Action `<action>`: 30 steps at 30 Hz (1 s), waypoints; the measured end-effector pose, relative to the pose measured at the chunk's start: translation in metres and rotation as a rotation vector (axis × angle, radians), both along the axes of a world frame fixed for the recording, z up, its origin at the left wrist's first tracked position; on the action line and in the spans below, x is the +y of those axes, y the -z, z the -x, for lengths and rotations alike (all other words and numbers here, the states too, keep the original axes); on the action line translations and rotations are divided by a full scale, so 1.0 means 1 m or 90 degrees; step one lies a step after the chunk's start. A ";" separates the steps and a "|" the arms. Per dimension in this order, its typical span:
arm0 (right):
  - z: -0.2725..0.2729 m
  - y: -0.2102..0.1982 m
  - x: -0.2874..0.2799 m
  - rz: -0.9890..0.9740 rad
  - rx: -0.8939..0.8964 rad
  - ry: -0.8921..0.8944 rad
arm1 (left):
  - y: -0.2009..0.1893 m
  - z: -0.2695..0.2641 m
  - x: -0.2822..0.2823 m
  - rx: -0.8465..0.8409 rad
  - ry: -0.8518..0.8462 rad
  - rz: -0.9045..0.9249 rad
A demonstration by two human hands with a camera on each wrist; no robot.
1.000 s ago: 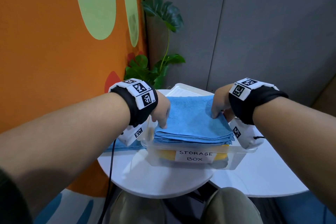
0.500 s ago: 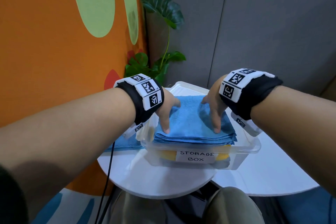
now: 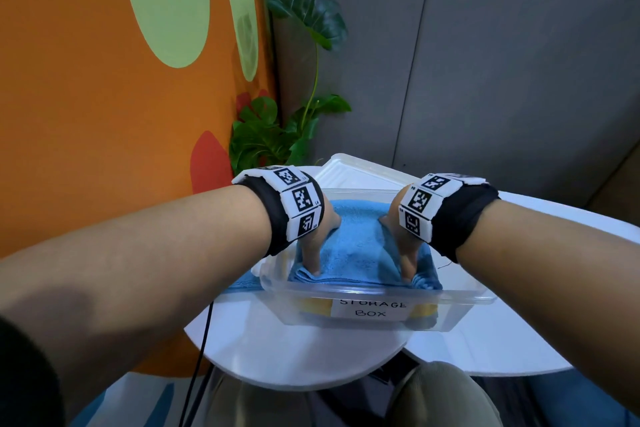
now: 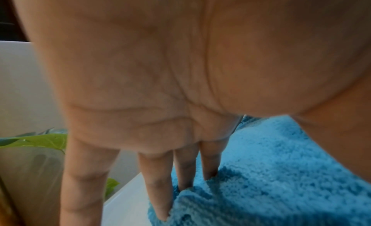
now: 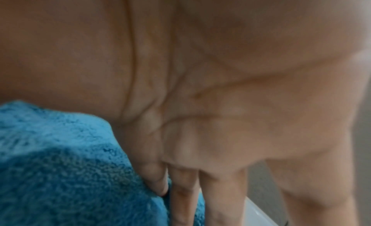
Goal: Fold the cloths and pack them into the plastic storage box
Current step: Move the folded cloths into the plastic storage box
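Pressing down with both hands, the person flattens a folded blue cloth (image 3: 356, 246) inside the clear plastic storage box (image 3: 377, 296), which sits on the white round counter (image 3: 294, 354). The left hand (image 3: 317, 236) has its fingers (image 4: 158, 186) straight and slightly spread, tips sunk into the cloth's left edge by the box wall. The right hand (image 3: 403, 246) mirrors it on the cloth's right edge, fingers (image 5: 184, 202) straight and close together, pushing down. A yellow cloth (image 3: 313, 305) shows through the box front under the blue one. Another blue cloth (image 3: 242, 282) lies on the counter just left of the box. A clear lid (image 3: 349, 170) rests behind the box
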State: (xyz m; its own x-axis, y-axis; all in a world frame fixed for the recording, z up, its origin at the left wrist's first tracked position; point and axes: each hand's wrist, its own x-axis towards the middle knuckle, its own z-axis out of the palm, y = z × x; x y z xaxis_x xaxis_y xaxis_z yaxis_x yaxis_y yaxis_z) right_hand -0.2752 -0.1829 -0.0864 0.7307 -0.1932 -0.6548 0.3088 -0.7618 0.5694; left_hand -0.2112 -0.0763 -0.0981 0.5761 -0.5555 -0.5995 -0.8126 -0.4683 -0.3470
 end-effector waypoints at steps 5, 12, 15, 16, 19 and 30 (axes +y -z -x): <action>0.004 0.005 -0.001 -0.007 -0.007 -0.018 | -0.008 -0.001 0.004 0.018 -0.020 0.022; 0.002 -0.031 0.015 -0.009 0.022 0.004 | -0.043 -0.013 0.036 -0.014 -0.100 0.092; -0.005 -0.044 0.024 -0.055 -0.039 0.010 | -0.049 -0.020 0.049 0.007 -0.154 0.059; -0.011 -0.044 0.024 -0.112 -0.052 0.044 | -0.049 -0.020 0.052 0.016 -0.173 0.049; -0.026 -0.039 0.031 -0.288 -0.115 0.137 | -0.045 -0.021 0.058 0.011 -0.211 0.030; -0.049 0.002 0.055 -0.277 -0.036 0.114 | -0.025 -0.027 0.056 0.000 -0.206 0.031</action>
State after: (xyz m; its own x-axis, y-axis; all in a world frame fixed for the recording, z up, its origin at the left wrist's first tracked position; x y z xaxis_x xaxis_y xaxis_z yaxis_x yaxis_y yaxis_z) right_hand -0.2257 -0.1278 -0.0880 0.7474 -0.0358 -0.6634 0.1286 -0.9719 0.1973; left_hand -0.1842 -0.0202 -0.0736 0.7276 -0.3718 -0.5766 -0.6190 -0.7181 -0.3181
